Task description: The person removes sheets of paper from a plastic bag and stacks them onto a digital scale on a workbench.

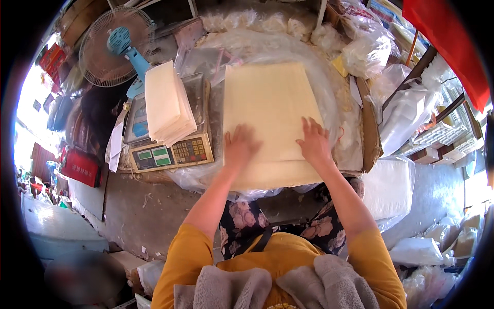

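A large cream sheet [270,100], like thick paper or thin cloth, lies flat in front of me on clear plastic. A strip along its near side [278,174] looks folded or layered. Flat on the sheet near its left edge is my left hand [242,148], slightly blurred, with the fingers apart. My right hand [315,144] rests by the right edge, its fingers spread and nothing in them. To the left, a stack of folded cream sheets [167,105] stands on the metal pan of a digital scale [172,154].
A blue desk fan [121,44] stands behind the scale. Clear plastic sheeting [329,98] covers the table around the sheet. A cardboard edge [371,129] borders the right side. Plastic bags [368,51] pile up at the far right, and a wrapped white bundle [388,188] sits lower right.
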The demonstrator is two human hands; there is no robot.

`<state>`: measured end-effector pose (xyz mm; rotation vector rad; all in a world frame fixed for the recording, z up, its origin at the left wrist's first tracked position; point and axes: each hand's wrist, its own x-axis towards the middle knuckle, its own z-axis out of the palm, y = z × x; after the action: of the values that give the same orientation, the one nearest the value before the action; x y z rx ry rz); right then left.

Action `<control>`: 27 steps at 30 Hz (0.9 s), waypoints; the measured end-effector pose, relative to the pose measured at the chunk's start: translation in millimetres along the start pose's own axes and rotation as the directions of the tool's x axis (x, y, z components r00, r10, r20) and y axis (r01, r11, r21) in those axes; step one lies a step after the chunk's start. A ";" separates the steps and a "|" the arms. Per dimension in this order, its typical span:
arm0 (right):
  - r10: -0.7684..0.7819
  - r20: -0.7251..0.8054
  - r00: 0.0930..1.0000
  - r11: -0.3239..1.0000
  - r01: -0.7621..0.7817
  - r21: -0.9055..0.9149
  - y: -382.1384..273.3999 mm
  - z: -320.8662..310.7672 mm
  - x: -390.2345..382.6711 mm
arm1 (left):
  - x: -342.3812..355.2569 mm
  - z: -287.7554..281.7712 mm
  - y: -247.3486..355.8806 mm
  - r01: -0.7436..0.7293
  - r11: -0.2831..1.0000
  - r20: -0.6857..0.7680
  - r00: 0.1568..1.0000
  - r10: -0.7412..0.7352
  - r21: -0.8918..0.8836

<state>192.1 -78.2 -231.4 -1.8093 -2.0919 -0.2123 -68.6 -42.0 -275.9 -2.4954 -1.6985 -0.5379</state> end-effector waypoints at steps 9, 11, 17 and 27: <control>0.020 -0.010 1.000 0.947 -0.016 0.321 7.8 21.0 -3.7 | 4.7 -37.7 25.5 0.009 0.997 0.025 1.000 -0.011 0.078; 0.283 0.191 0.940 0.788 -0.342 0.513 -5.7 -5.9 -7.9 | -0.7 -54.1 31.0 0.065 0.995 0.151 0.986 -0.077 0.081; 0.331 0.367 0.869 0.349 -0.474 0.808 -37.7 40.6 -35.4 | -50.7 -56.5 52.9 0.153 0.962 0.359 0.931 -0.063 -0.227; -0.140 0.454 0.880 -0.047 -0.464 0.885 -122.5 -61.7 10.6 | 34.1 -247.2 -129.4 0.075 0.154 -0.024 0.833 -0.553 -0.985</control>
<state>81.8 -110.1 -155.7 -0.9945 -1.2490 1.5902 -235.9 -25.2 -50.6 -2.0262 -2.0157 -2.7517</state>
